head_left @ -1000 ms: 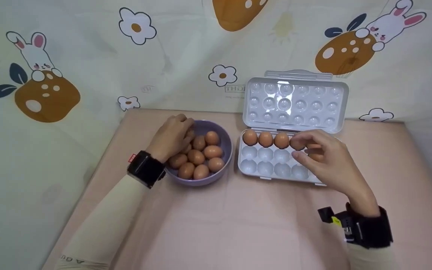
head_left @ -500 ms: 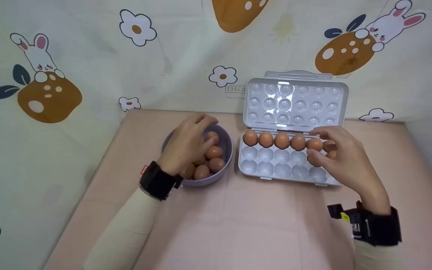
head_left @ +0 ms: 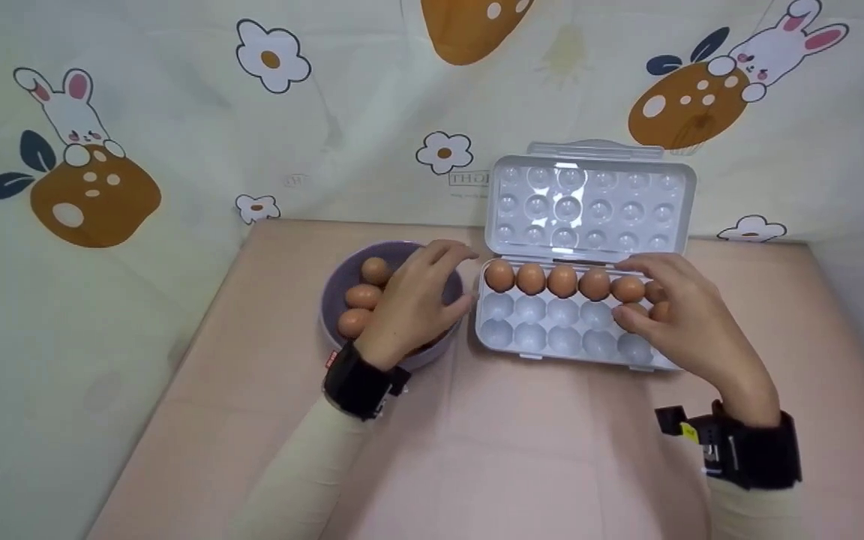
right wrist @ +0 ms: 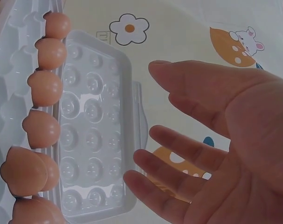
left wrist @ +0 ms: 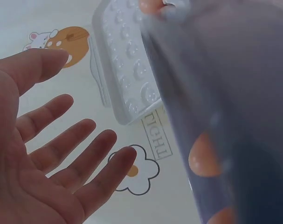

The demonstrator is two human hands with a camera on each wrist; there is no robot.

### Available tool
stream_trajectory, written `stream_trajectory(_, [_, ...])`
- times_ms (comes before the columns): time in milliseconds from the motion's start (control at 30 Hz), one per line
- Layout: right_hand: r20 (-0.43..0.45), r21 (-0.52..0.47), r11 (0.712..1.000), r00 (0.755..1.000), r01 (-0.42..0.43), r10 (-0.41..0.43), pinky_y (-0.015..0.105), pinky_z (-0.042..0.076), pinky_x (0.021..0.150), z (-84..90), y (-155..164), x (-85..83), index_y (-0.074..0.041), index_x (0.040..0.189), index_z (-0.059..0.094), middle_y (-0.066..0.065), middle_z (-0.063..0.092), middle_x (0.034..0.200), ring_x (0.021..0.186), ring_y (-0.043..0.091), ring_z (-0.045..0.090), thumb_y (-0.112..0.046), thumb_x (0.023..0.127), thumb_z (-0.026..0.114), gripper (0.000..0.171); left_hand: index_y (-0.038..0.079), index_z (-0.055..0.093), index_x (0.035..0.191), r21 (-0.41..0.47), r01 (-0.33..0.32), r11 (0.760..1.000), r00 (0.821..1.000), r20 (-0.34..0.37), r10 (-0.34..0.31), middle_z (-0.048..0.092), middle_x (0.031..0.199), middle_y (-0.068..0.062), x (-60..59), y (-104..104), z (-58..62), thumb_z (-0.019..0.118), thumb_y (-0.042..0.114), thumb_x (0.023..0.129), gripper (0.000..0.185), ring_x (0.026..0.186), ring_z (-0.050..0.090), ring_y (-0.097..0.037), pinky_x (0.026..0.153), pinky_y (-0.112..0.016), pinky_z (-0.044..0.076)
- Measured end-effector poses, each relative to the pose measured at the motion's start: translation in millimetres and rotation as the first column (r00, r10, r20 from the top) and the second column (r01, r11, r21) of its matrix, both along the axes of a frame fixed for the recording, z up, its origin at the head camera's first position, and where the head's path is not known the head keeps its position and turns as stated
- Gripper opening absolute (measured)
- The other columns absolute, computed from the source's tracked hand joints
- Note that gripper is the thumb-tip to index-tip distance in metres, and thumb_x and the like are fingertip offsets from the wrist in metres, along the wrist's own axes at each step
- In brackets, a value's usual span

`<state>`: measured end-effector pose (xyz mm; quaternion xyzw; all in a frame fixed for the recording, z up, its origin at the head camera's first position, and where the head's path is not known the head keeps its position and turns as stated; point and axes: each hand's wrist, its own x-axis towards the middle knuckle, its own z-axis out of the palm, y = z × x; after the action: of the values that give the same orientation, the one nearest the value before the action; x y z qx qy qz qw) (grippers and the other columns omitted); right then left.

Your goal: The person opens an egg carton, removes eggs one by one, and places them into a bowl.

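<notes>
Eggs are going from the bowl into the tray

The back row of the egg tray (head_left: 552, 337) is nearly filling up, two rows are waiting. More eggs (head_left: 363, 295) are sitting in the purple bowl (head_left: 334, 281). The left hand (head_left: 413, 304) and right hand (head_left: 683, 319) are hovering with loose fingers, holding nothing.

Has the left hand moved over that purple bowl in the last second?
Yes. The left hand has slid from the purple bowl's left side across to its right side, toward the egg tray, uncovering eggs on the left.
</notes>
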<state>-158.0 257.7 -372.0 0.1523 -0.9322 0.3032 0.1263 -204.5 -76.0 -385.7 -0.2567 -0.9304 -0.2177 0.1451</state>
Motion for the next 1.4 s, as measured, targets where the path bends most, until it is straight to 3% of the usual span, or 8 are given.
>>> stream_trajectory(167, [0.017,-0.007,1.0,1.0,0.0,0.0,0.041,0.045,0.082,0.2,0.9,-0.5,-0.013,0.127,0.06,0.006,0.055,0.128,0.097,0.021,0.052,-0.009,0.078,0.08,0.053,0.029,0.056,0.133,-0.006,-0.018,1.0,1.0,0.003,0.018,0.052,0.136,0.006,2.3,6.3,-4.5,0.07,0.04,0.087,0.049,0.119,0.053,-0.014,0.086,-0.033,0.05])
stream_trajectory(367, [0.035,-0.019,1.0,0.999,0.006,-0.005,0.05,0.043,0.091,-0.1,4.7,-1.3,-0.014,0.126,0.06,0.007,0.053,0.129,0.106,0.027,0.053,-0.011,0.077,0.082,0.054,0.03,0.056,0.134,0.055,-0.027,0.998,0.999,0.046,0.025,0.05,0.139,0.006,4.6,7.5,-10.2,0.071,0.038,0.087,0.05,0.124,0.049,-0.015,0.099,-0.034,0.042])
stream_trajectory(600, [0.043,-0.014,1.0,0.999,0.016,-0.016,0.05,0.041,0.092,-3.1,8.4,-3.7,-0.014,0.126,0.06,0.007,0.053,0.129,0.109,0.026,0.052,-0.012,0.077,0.082,0.053,0.029,0.055,0.135,0.078,-0.04,0.996,0.996,0.08,0.034,0.048,0.141,0.006,6.3,6.4,-13.5,0.071,0.039,0.087,0.051,0.128,0.045,-0.015,0.104,-0.035,0.038])
stream_trajectory(800, [0.076,0.004,0.999,0.996,0.034,-0.034,0.057,0.041,0.097,-6.1,9.4,-5.4,-0.013,0.127,0.06,0.009,0.05,0.132,0.116,0.031,0.049,-0.013,0.078,0.082,0.053,0.029,0.055,0.135,0.075,-0.05,0.996,0.994,0.103,0.042,0.047,0.142,0.007,7.1,7.9,-13.5,0.071,0.039,0.087,0.052,0.131,0.044,-0.017,0.108,-0.039,0.035])
stream_trajectory(1100, [0.152,0.066,0.997,0.987,0.034,-0.044,0.047,0.046,0.085,-17.1,7.2,-14.1,-0.014,0.123,0.063,0.01,0.051,0.127,0.101,0.03,0.052,-0.006,0.082,0.073,0.043,0.032,0.056,0.134,0.091,-0.037,0.995,0.992,0.124,0.026,0.049,0.139,0.008,6.6,11.8,-15.1,0.073,0.039,0.086,0.051,0.125,0.047,-0.019,0.108,-0.041,0.034])
stream_trajectory(1300, [0.198,0.114,0.993,0.98,0.014,-0.036,0.045,0.046,0.085,-26.9,9.2,-19.7,-0.012,0.113,0.067,0.011,0.054,0.115,0.1,0.03,0.052,-0.003,0.083,0.07,0.031,0.03,0.057,0.134,0.081,-0.045,0.996,0.992,0.118,0.035,0.049,0.14,0.008,5.6,11.4,-16.4,0.073,0.038,0.086,0.051,0.126,0.046,-0.017,0.108,-0.04,0.035])
stream_trajectory(1400, [0.195,0.139,0.99,0.98,-0.003,-0.024,0.044,0.044,0.082,-30.4,9.9,-23.2,-0.011,0.107,0.068,0.012,0.055,0.107,0.095,0.029,0.051,-0.001,0.083,0.067,0.026,0.029,0.057,0.134,0.096,-0.02,0.995,0.995,0.098,0.01,0.049,0.139,0.007,5.1,10.1,-17.5,0.073,0.037,0.086,0.051,0.125,0.046,-0.017,0.107,-0.039,0.034])
